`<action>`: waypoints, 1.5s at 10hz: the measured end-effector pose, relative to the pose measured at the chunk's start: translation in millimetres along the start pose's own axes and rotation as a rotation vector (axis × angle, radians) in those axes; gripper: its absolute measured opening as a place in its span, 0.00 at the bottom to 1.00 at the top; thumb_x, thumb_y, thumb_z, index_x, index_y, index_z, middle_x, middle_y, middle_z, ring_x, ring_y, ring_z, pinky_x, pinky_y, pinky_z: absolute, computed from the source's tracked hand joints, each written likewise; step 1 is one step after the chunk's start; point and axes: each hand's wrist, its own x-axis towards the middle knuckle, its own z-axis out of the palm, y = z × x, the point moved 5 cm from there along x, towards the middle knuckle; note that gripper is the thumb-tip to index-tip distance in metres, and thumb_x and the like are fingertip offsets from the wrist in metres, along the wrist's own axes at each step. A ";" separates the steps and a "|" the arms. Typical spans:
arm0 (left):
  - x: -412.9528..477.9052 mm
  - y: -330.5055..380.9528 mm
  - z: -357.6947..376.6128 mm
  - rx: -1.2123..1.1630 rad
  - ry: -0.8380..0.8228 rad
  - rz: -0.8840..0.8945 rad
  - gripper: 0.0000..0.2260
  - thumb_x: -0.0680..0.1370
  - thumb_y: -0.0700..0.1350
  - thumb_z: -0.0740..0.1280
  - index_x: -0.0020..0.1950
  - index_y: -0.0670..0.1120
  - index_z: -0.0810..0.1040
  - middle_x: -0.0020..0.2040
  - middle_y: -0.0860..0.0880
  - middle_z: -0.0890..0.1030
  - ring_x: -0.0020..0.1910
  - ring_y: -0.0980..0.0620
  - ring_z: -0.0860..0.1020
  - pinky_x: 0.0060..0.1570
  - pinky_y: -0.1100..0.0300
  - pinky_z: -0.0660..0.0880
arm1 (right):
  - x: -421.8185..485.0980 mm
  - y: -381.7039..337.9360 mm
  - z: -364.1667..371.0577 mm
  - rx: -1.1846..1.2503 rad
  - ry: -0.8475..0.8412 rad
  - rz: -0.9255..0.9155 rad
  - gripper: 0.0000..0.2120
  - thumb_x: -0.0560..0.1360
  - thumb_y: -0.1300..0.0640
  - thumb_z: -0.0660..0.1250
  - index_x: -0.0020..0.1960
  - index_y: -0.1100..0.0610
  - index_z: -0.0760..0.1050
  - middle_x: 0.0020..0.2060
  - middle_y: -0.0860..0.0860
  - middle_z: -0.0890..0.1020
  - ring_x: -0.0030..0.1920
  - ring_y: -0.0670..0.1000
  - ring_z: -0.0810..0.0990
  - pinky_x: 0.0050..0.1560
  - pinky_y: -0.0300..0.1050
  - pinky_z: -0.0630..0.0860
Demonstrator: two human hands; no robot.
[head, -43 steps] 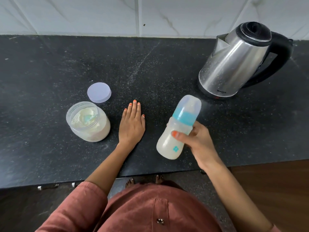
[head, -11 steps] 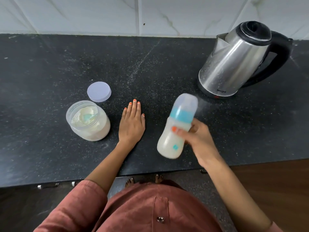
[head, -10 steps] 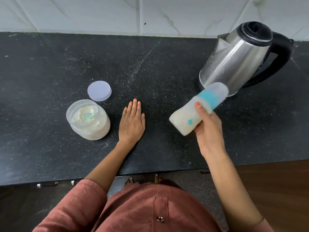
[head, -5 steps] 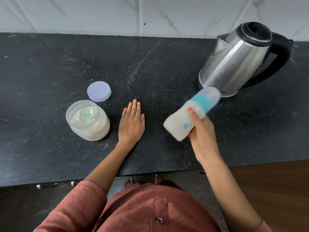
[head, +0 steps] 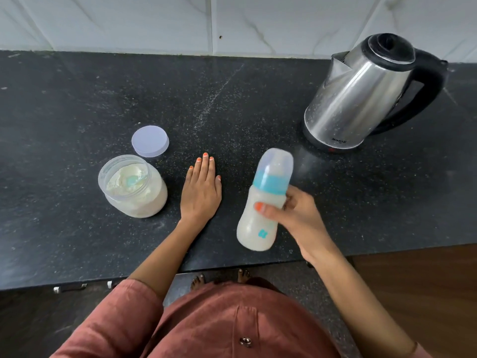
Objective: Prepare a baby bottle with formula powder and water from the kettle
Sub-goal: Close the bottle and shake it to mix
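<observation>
My right hand (head: 291,218) grips a baby bottle (head: 263,202) round its middle, above the black counter (head: 77,99). The bottle is full of milky white liquid, has a teal collar and a clear cap over the teat, and stands nearly upright, slightly blurred. My left hand (head: 201,189) lies flat on the counter with straight fingers, holding nothing. To its left stands an open clear jar of formula powder (head: 133,186) with a teal scoop inside. A steel kettle (head: 361,94) with a black lid and handle stands at the back right.
The jar's pale round lid (head: 150,141) lies flat on the counter just behind the jar. A white tiled wall (head: 180,21) runs along the back. The counter's front edge is close to my body, with floor and bare feet below.
My right hand has swung the bottle from tilted toward the kettle back down and left to nearly upright, as across the earlier frames. My left hand has stayed flat on the counter.
</observation>
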 end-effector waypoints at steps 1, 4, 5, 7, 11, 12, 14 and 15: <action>-0.1 0.5 0.0 -0.008 0.001 -0.001 0.22 0.82 0.46 0.48 0.75 0.40 0.52 0.76 0.43 0.54 0.75 0.46 0.52 0.73 0.54 0.46 | 4.8 -7.2 -11.0 0.136 0.086 -0.040 0.15 0.58 0.56 0.73 0.44 0.53 0.79 0.36 0.44 0.85 0.40 0.43 0.82 0.42 0.37 0.79; -0.2 -1.2 1.1 -0.003 0.004 -0.002 0.23 0.82 0.47 0.48 0.75 0.40 0.52 0.76 0.43 0.54 0.75 0.47 0.52 0.73 0.54 0.46 | -0.4 -1.1 -7.5 0.061 0.044 -0.005 0.17 0.55 0.51 0.73 0.43 0.52 0.79 0.37 0.44 0.85 0.41 0.43 0.82 0.43 0.37 0.79; -0.3 -0.3 0.7 -0.005 0.006 -0.002 0.23 0.82 0.47 0.48 0.75 0.40 0.52 0.76 0.43 0.54 0.75 0.47 0.52 0.72 0.54 0.46 | 7.5 -7.0 -20.9 0.211 0.152 -0.031 0.16 0.58 0.52 0.72 0.45 0.52 0.79 0.39 0.45 0.85 0.42 0.43 0.82 0.45 0.39 0.80; -0.9 0.3 0.0 0.007 -0.001 -0.005 0.23 0.82 0.47 0.48 0.75 0.40 0.51 0.76 0.43 0.53 0.76 0.47 0.51 0.72 0.55 0.45 | 12.4 -3.6 -20.2 0.328 0.239 -0.023 0.16 0.62 0.53 0.71 0.50 0.51 0.76 0.43 0.46 0.83 0.45 0.44 0.82 0.47 0.40 0.79; -1.0 1.2 -1.4 -0.001 -0.005 -0.008 0.22 0.82 0.47 0.48 0.75 0.40 0.52 0.76 0.43 0.53 0.76 0.47 0.51 0.72 0.54 0.45 | 12.2 -2.1 -15.1 0.338 0.235 -0.018 0.18 0.64 0.57 0.71 0.54 0.53 0.74 0.45 0.46 0.82 0.46 0.44 0.81 0.47 0.40 0.79; 0.1 0.4 -1.1 -0.002 -0.007 -0.013 0.22 0.82 0.46 0.48 0.75 0.40 0.52 0.76 0.43 0.53 0.76 0.47 0.51 0.72 0.54 0.45 | -1.8 2.2 -1.6 0.002 -0.031 0.016 0.18 0.57 0.57 0.74 0.46 0.53 0.78 0.37 0.44 0.84 0.41 0.43 0.82 0.42 0.37 0.79; -1.3 1.4 -1.7 -0.007 0.001 -0.010 0.22 0.82 0.46 0.48 0.75 0.40 0.52 0.76 0.43 0.53 0.76 0.47 0.51 0.73 0.54 0.45 | 17.7 -11.9 -29.7 0.434 0.296 -0.094 0.19 0.61 0.53 0.70 0.52 0.51 0.75 0.45 0.45 0.82 0.46 0.43 0.81 0.46 0.39 0.79; -1.4 1.3 -1.8 -0.001 -0.002 -0.008 0.22 0.82 0.46 0.49 0.75 0.40 0.52 0.76 0.43 0.53 0.75 0.47 0.51 0.73 0.54 0.45 | 11.9 -9.8 -16.3 0.241 0.185 -0.079 0.20 0.60 0.56 0.72 0.51 0.52 0.75 0.43 0.45 0.83 0.45 0.42 0.81 0.46 0.38 0.79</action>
